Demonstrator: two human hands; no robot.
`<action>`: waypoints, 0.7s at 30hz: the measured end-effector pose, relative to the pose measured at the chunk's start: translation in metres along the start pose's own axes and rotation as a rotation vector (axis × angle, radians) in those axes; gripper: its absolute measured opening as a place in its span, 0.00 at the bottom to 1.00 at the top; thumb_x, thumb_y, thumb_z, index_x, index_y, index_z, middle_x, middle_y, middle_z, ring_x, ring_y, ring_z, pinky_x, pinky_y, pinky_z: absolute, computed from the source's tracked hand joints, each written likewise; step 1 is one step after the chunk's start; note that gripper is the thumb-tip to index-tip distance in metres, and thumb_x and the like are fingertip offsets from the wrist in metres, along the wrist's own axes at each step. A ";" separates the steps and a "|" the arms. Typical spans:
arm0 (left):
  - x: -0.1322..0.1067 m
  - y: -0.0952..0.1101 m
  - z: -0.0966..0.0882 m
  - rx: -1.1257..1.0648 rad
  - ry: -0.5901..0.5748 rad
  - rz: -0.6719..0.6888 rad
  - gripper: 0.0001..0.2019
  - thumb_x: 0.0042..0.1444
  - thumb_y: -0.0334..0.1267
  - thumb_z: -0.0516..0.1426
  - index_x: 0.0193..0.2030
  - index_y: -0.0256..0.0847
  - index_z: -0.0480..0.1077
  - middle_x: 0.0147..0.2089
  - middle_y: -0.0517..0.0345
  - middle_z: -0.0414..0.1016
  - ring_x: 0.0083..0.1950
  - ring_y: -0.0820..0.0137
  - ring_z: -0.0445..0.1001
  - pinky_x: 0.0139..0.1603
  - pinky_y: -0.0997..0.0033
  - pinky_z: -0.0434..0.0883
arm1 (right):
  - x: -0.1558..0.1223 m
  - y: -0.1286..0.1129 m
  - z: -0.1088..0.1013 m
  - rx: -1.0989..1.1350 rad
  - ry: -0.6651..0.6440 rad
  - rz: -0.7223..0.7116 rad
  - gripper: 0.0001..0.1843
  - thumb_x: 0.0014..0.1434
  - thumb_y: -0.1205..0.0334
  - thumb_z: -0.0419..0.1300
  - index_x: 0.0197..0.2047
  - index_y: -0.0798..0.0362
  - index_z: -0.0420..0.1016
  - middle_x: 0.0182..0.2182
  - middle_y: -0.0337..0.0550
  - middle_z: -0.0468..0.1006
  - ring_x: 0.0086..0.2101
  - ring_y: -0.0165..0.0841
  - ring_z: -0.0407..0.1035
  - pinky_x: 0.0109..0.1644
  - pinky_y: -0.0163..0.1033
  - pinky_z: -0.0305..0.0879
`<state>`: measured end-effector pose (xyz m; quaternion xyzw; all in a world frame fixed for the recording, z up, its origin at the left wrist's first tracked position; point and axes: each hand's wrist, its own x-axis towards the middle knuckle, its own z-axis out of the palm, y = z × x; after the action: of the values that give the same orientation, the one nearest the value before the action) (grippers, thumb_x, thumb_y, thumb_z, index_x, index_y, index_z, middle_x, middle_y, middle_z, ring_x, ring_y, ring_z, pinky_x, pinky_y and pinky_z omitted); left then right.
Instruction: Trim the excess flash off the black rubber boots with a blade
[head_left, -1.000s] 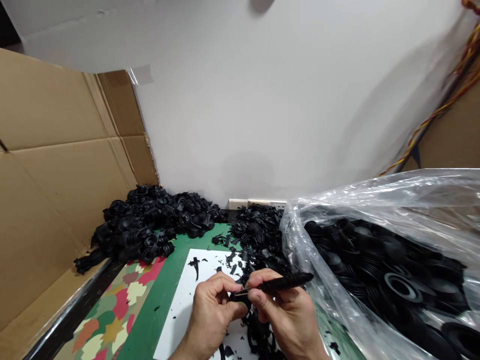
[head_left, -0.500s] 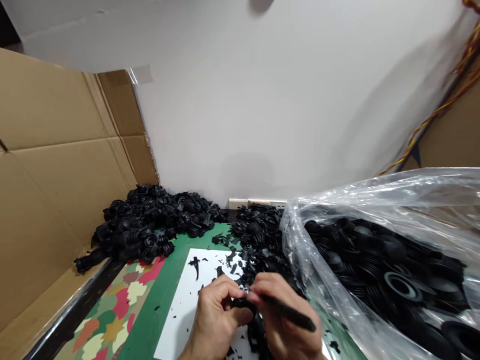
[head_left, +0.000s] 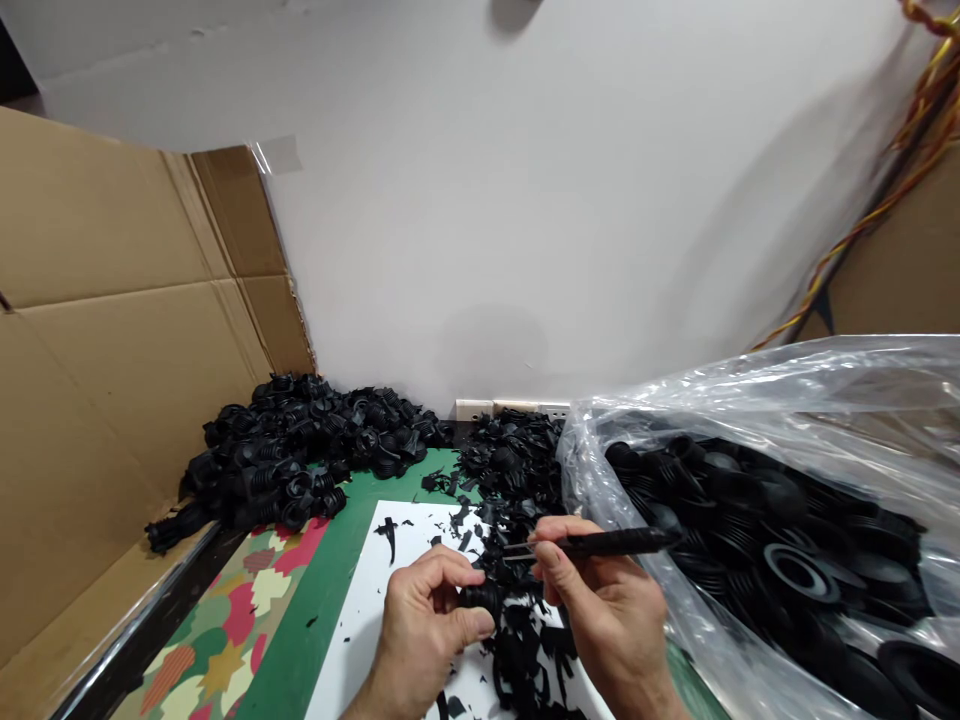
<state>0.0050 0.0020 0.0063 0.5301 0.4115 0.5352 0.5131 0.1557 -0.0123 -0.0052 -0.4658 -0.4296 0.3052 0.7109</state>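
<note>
My left hand (head_left: 427, 625) pinches a small black ribbed rubber boot (head_left: 480, 597) between thumb and fingers, over a white sheet (head_left: 352, 610). In my right hand (head_left: 607, 610) is a black-handled tool (head_left: 619, 542) with thin metal prongs pointing left. Its tip is a short way above and to the right of the boot, apart from it. Black rubber scraps (head_left: 525, 650) lie below and between my hands.
A heap of black ribbed rubber parts (head_left: 300, 450) sits at the back left by a cardboard panel (head_left: 127, 330). Trimmings (head_left: 510, 450) are piled at the back middle. On the right, a clear plastic bag (head_left: 600, 470) holds more black rubber parts.
My right hand has drawn away to the right, taking the tool off the rubber boot. The handle has turned to nearly level. My left hand stays closed on the boot.
</note>
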 end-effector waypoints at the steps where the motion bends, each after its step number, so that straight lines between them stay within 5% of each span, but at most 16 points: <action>1: 0.000 0.000 0.000 0.002 0.001 0.001 0.10 0.30 0.21 0.63 0.22 0.38 0.78 0.27 0.57 0.72 0.31 0.69 0.68 0.31 0.72 0.63 | -0.001 -0.003 0.002 0.037 -0.006 0.026 0.10 0.52 0.54 0.63 0.32 0.52 0.74 0.22 0.37 0.73 0.18 0.28 0.63 0.19 0.32 0.61; 8: 0.001 0.003 0.000 -0.005 -0.012 -0.037 0.09 0.30 0.22 0.62 0.21 0.38 0.78 0.25 0.58 0.71 0.29 0.70 0.67 0.28 0.73 0.63 | -0.008 -0.008 0.008 0.081 -0.147 -0.012 0.08 0.51 0.57 0.64 0.29 0.53 0.74 0.26 0.39 0.73 0.16 0.24 0.60 0.17 0.32 0.57; 13: 0.000 0.000 -0.001 0.021 0.033 -0.038 0.11 0.29 0.21 0.62 0.22 0.38 0.78 0.26 0.60 0.70 0.27 0.72 0.65 0.26 0.75 0.61 | -0.008 0.001 0.005 -0.055 -0.102 -0.076 0.07 0.53 0.58 0.61 0.31 0.52 0.73 0.27 0.40 0.73 0.19 0.27 0.63 0.18 0.31 0.59; 21: 0.001 -0.001 -0.001 0.045 0.066 -0.035 0.09 0.30 0.21 0.62 0.22 0.36 0.77 0.26 0.60 0.69 0.27 0.73 0.64 0.25 0.75 0.60 | 0.000 0.007 -0.003 -0.171 -0.108 0.012 0.12 0.53 0.52 0.61 0.32 0.53 0.72 0.28 0.45 0.77 0.26 0.35 0.70 0.20 0.34 0.61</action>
<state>0.0039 0.0035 0.0053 0.5163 0.4493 0.5339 0.4966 0.1583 -0.0111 -0.0128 -0.5103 -0.4889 0.2965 0.6424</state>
